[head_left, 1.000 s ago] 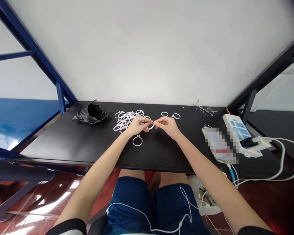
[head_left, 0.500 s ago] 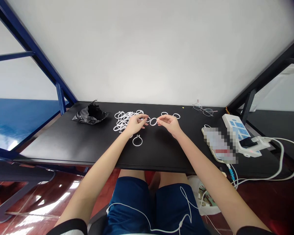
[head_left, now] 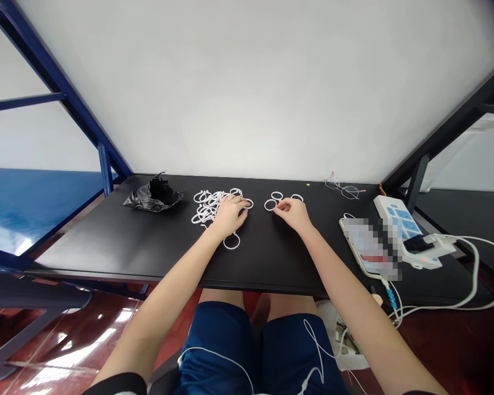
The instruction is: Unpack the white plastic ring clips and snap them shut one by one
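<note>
My right hand (head_left: 293,213) pinches the near edge of a white ring (head_left: 270,205) between thumb and fingertips, at the table surface. Two other white rings lie close by, one just behind it (head_left: 277,195) and one partly hidden behind my right hand (head_left: 297,197). My left hand (head_left: 231,213) rests palm down over the right side of a pile of white rings (head_left: 206,206), fingers apart. Its fingertips are at a ring (head_left: 249,203) at the pile's right edge. A single ring (head_left: 231,241) lies nearer me, beside my left wrist.
On the black table (head_left: 164,241) a crumpled black plastic bag (head_left: 154,196) lies open at the left. Glasses (head_left: 343,187) lie at the back right. A phone (head_left: 366,247), a power strip (head_left: 403,225) and white cables (head_left: 473,263) occupy the right end.
My right hand has moved slightly right and lowered its ring to the table beside the other two. My left hand has turned palm down and settled on the pile.
</note>
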Tool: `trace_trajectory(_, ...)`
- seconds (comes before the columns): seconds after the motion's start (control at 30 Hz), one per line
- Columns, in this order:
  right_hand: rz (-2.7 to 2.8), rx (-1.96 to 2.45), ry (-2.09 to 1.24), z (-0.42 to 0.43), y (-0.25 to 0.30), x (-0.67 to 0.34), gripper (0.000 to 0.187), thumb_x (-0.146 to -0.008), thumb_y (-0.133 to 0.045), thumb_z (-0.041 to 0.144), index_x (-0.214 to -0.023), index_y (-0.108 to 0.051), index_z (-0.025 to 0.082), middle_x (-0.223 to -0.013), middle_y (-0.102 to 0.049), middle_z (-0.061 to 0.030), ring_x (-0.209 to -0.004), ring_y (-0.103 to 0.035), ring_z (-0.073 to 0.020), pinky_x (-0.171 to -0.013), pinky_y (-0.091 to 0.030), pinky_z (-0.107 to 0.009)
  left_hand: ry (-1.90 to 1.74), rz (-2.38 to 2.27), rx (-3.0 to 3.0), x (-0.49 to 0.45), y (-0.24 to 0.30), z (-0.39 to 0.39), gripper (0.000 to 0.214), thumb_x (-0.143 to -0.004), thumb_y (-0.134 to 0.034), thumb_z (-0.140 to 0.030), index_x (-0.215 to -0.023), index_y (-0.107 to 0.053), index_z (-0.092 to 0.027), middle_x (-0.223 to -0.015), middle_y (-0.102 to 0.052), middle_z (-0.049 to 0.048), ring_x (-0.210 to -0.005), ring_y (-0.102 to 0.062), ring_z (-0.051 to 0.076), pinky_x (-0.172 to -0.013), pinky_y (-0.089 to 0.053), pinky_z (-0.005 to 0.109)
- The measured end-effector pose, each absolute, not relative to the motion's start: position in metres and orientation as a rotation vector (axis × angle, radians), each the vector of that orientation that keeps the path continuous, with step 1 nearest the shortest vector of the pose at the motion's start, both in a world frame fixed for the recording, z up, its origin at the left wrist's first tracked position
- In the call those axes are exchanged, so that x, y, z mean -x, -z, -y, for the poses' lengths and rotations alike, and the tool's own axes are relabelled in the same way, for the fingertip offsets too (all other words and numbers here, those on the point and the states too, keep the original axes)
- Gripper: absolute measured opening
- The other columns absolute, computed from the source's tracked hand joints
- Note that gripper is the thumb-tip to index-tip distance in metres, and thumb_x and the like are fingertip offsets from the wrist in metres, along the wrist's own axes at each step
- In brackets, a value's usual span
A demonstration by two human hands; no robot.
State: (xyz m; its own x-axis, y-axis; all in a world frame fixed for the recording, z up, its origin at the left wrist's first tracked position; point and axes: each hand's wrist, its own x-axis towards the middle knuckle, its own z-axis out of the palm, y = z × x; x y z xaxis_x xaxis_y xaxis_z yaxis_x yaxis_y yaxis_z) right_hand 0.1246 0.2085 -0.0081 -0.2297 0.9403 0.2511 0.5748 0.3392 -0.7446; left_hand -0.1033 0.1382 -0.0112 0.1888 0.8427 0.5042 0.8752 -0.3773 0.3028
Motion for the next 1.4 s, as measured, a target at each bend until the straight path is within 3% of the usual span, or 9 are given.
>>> trace_trajectory(0.27, 1.955, 1.304, -0.579, -0.206, 0.008, -0.124, 0.014, -0.067, -0.07, 0.033, -0.066, -0.065, 0.02, -0.071, -0.069, -0.003, -0.06, -0.06, -0.0176, -0.06, -0.047, -0.032, 0.933, 1.813, 2.438, 0.102, 0.014, -0.139, 0.024, -0.084, -0.052, -0.015, -0.099, -0.07, -0.021, -0.1, -0.071, 0.0064, -0.099, -0.056, 0.027, -0.089, -0.039, 0.044)
trace_trajectory(0.53, 1.871, 1.076, -0.6, -0.197, 0.002, -0.115, 0.017, -0.073, -0.07, 0.034, -0.068, -0.063, 0.02, -0.07, -0.067, -0.0043, -0.064, -0.061, -0.0188, -0.066, -0.05, -0.034, 0.934, 1.705, 2.59, 0.1, 0.012, -0.137, 0.03, -0.082, -0.046, -0.005, -0.092, -0.07, -0.02, -0.091, -0.071, 0.0047, -0.092, -0.057, 0.023, -0.089, -0.038, 0.041)
trace_trajectory(0.67, 1.965, 0.953, -0.621, -0.192, 0.003, -0.11, 0.014, -0.078, -0.066, 0.033, -0.081, -0.067, 0.019, -0.076, -0.069, -0.0046, -0.068, -0.063, -0.0181, -0.063, -0.05, -0.031, 0.919, 1.619, 2.654, 0.098, 0.008, -0.135, 0.031, -0.082, -0.044, -0.005, -0.09, -0.07, -0.019, -0.09, -0.071, 0.0045, -0.091, -0.056, 0.022, -0.087, -0.038, 0.04)
trace_trajectory(0.87, 2.114, 0.88, -0.787, -0.186, 0.011, -0.101, 0.027, -0.076, -0.066, 0.031, -0.101, -0.067, 0.021, -0.089, -0.072, -0.0041, -0.058, -0.057, -0.0129, -0.06, -0.048, -0.028, 0.999, 1.468, 2.723, 0.095, 0.006, -0.135, 0.03, -0.082, -0.043, -0.004, -0.088, -0.069, -0.018, -0.085, -0.069, 0.0047, -0.083, -0.055, 0.02, -0.082, -0.044, 0.036)
trace_trajectory(1.1, 2.193, 0.877, -0.783, -0.185, 0.011, -0.1, 0.015, -0.074, -0.065, 0.022, -0.088, -0.069, 0.02, -0.082, -0.07, -0.0028, -0.056, -0.053, -0.0112, -0.058, -0.045, -0.026, 1.053, 1.574, 2.68, 0.099, 0.008, -0.136, 0.021, -0.083, -0.052, -0.01, -0.093, -0.068, -0.018, -0.097, -0.066, 0.007, -0.095, -0.059, 0.021, -0.086, -0.047, 0.035)
trace_trajectory(1.4, 2.156, 0.912, -0.729, -0.187, 0.011, -0.101, 0.011, -0.075, -0.06, 0.016, -0.082, -0.067, 0.019, -0.078, -0.07, -0.0027, -0.064, -0.061, -0.0151, -0.067, -0.05, -0.03, 0.999, 1.58, 2.656, 0.102, 0.007, -0.139, 0.016, -0.081, -0.053, -0.009, -0.086, -0.066, -0.018, -0.084, -0.068, 0.0042, -0.085, -0.059, 0.02, -0.083, -0.046, 0.034)
